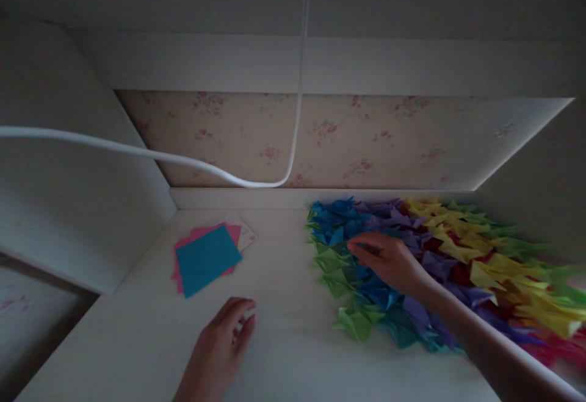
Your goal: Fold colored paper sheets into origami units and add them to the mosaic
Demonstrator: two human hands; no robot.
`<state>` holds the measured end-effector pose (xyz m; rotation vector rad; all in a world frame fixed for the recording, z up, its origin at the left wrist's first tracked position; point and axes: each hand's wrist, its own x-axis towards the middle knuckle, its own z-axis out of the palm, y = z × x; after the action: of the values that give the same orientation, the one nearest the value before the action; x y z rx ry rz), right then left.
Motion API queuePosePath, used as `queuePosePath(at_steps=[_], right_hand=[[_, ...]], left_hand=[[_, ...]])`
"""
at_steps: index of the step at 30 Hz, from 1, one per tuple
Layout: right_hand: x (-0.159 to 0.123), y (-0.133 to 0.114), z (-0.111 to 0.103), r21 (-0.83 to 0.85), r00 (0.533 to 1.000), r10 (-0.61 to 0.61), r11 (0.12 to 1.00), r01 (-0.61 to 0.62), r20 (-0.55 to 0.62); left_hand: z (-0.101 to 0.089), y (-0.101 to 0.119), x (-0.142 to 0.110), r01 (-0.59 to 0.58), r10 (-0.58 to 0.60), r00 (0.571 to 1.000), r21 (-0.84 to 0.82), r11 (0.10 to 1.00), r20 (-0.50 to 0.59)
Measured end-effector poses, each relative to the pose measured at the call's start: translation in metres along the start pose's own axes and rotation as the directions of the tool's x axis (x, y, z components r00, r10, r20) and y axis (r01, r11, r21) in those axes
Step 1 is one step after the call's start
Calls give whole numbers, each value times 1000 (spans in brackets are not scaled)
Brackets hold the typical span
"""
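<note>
While our left hand (224,344) hung low over the desk (284,249), its fingers were curled with the thumb a little apart, and we saw nothing held between them. To its right, well apart, lay the nearest green folds (359,319). Beyond our left hand and slightly left of it, a blue sheet (208,262) lay askew over pink paper (232,233) and a white card (247,236). Our right hand (384,258) was over the blue folds (378,294), pointing left, thumb and fingertips nearly meeting; we could not tell whether they pinched anything. One blue fold (336,235) lay just left of those fingertips, our right hand being much the nearer. Purple folds (437,265) and yellow folds (451,246) ran in long rows from near right to far left. A white cord (256,183) hung before the flowered wall (366,139).
</note>
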<state>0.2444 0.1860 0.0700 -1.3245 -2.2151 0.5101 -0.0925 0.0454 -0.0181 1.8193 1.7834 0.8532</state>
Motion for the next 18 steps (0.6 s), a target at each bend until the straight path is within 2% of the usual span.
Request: queuePosePath(at_steps=[2,3,5,7,11,14,18], right_hand=[[-30,-17,3,299,984,67,948,-114,164],[-44,-26,6,392,968,73,905,-166,240],[-70,-42,15,497,928,78,827,-264,363],[-90,-53,28,532,887,67,778,-333,457],[-111,-61,57,572,856,142,688,-446,497],[-120,-59,70,562,860,182,688,-458,477],[-129,-56,77,558,857,197,685,-468,476]], left_hand=[[-28,-24,17,-46,57,998,281,958,-30],[-40,-37,26,-72,81,997,411,909,-6],[-60,-62,44,-86,75,996,460,884,41],[-73,-81,59,-80,47,996,487,870,79],[-85,-102,74,-59,-24,987,501,863,157],[-88,-108,75,-61,-40,981,500,864,189],[-90,-108,76,-59,-54,976,497,866,209]])
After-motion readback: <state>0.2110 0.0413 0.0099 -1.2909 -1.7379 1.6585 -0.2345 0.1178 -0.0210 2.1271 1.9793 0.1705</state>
